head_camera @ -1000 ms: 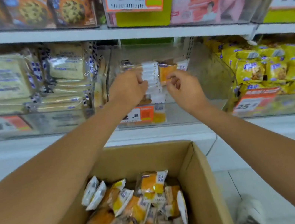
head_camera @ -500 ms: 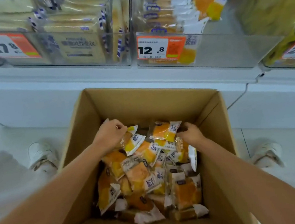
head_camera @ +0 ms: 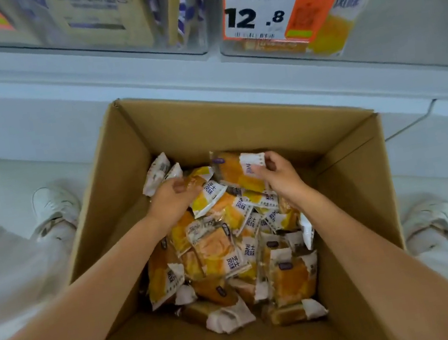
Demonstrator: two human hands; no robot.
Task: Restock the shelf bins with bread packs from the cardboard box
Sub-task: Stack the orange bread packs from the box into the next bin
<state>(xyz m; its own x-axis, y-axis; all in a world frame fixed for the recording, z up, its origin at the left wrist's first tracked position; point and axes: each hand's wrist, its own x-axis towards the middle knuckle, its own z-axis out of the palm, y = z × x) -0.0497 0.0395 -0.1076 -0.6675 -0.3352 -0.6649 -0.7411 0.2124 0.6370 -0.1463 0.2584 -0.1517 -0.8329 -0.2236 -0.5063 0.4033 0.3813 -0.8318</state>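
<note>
Hands down in the open brown cardboard box (head_camera: pixel 237 114), head view looking straight into it. The left hand (head_camera: pixel 173 200) sits at the far left of the pile, fingers curled over a yellow-and-white wrapped bread pack (head_camera: pixel 208 196). It has a firm hold, thumb on top, and the pack's white end pokes out to the right. The right hand (head_camera: pixel 278 174) is just across, pinching the white crimped end of an orange wrapped bread pack (head_camera: pixel 230 168) — that one is tilted up off the pile toward the box's far wall.

Below the wrists lies the loose heap of orange, yellow and white bread packs (head_camera: pixel 225 255), jumbled at all angles across the middle of the box. Bare cardboard shows at the near side.

Above the box, on the white shelf, a clear plastic bin (head_camera: pixel 405 20) carries an orange-and-white price label (head_camera: pixel 268 14) reading 12.8. To its left a second clear bin (head_camera: pixel 91 22) holds pale, flat packs — blurred, so the print is unreadable.

One white shoe (head_camera: pixel 55 207) stands left of the box and another white shoe (head_camera: pixel 430 221) right of it, on the pale floor.
</note>
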